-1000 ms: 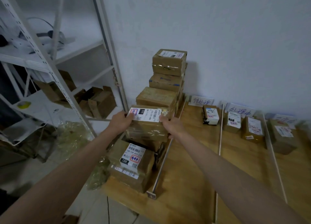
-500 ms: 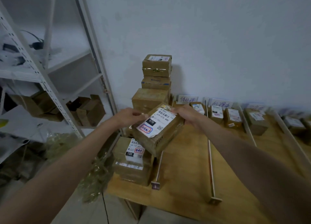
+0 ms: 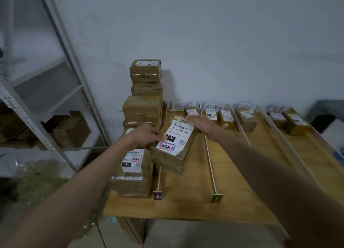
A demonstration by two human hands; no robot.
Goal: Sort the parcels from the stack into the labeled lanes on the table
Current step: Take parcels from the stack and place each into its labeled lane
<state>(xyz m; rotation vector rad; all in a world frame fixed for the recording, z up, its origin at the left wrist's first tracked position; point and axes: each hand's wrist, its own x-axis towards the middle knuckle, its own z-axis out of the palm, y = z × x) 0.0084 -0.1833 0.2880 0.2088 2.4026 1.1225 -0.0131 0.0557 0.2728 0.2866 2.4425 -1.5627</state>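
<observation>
the held parcel (image 3: 172,147) is a flat brown carton wrapped in glossy tape, with a white shipping label on its top face and a small red-and-blue sticker near the label's lower end; it is tilted, raised off the table (image 3: 195,206) just right of the stack (image 3: 143,115), over the near end of the first lane. it looks stiff and boxy, likely light enough for an easy two-handed carry, though the tape film could be slippery, so opposite edges are the sensible place to hold rather than the flat label face. the left hand (image 3: 145,136) grips its left edge, thumb lying over the label's corner and fingers curled under; the right hand (image 3: 202,125) holds the far right corner, fingers wrapped over the top edge. just left and lower, a smaller labelled parcel (image 3: 133,162) sits on the front pile. beyond, white rails (image 3: 209,160) divide the table into lanes, each with a handwritten card (image 3: 181,105) at the wall and a few sorted parcels (image 3: 226,118). a metal shelf rack (image 3: 28,117) stands at the left.
</observation>
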